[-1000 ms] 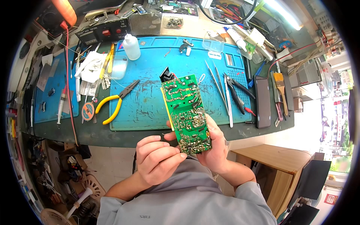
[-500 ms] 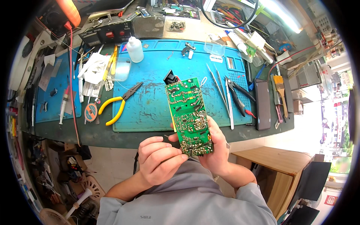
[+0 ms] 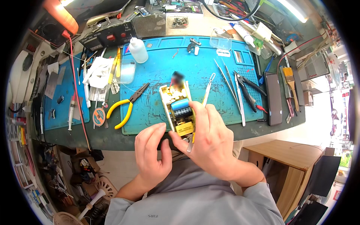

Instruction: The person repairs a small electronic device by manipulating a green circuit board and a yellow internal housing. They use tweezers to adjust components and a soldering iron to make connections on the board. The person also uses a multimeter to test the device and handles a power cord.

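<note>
A power supply circuit board [image 3: 183,128] is held over the front edge of the blue mat, component side up. It carries a blue cylindrical capacitor, a yellow block and pale metal plates along its sides. My right hand [image 3: 212,144] grips its right side and near end, thumb below and fingers along the edge. At the far end, a blurred black part [image 3: 177,79] hangs on a red wire. My left hand [image 3: 153,152] is just left of the board, fingers bent loosely and thumb apart, holding nothing. A slim tool with a looped end [image 3: 210,80] lies beyond my right fingers.
Yellow-handled pliers [image 3: 125,107] lie left on the mat [image 3: 150,86]. Tweezers [image 3: 236,92], black-handled cutters [image 3: 250,90] and a phone [image 3: 273,99] lie right. A white bottle [image 3: 138,50] stands at the back. A wooden cabinet [image 3: 281,150] stands below right.
The board has turned over from its green soldered side to its component side. My left hand has come off its near corner, and my right hand now grips from above. The whole view has shifted slightly.
</note>
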Action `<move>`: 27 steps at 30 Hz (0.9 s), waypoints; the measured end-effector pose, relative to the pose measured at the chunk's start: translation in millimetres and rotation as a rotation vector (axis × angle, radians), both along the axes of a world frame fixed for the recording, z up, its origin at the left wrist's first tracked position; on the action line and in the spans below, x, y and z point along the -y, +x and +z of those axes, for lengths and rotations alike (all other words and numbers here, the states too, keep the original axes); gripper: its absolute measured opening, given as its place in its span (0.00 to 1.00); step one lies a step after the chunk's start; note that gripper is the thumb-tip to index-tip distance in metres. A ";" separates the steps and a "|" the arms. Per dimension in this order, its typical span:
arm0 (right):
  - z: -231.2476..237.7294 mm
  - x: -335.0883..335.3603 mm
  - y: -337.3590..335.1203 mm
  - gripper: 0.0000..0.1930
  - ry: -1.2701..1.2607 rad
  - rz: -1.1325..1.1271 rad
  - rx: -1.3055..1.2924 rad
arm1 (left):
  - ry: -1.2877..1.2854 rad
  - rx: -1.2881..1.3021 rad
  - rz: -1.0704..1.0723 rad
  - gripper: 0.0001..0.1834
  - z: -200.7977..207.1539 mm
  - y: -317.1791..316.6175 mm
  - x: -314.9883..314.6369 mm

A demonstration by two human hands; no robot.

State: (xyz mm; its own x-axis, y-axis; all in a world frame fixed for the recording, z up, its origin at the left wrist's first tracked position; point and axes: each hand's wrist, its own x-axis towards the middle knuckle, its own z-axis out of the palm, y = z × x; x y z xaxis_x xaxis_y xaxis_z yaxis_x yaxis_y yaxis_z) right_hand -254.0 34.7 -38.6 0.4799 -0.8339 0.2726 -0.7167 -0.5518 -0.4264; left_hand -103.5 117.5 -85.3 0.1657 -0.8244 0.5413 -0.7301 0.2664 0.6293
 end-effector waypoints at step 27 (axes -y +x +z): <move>2.2 90.9 -46.9 0.14 0.395 0.670 0.456 | 0.234 0.311 -0.304 0.43 20.5 38.3 30.3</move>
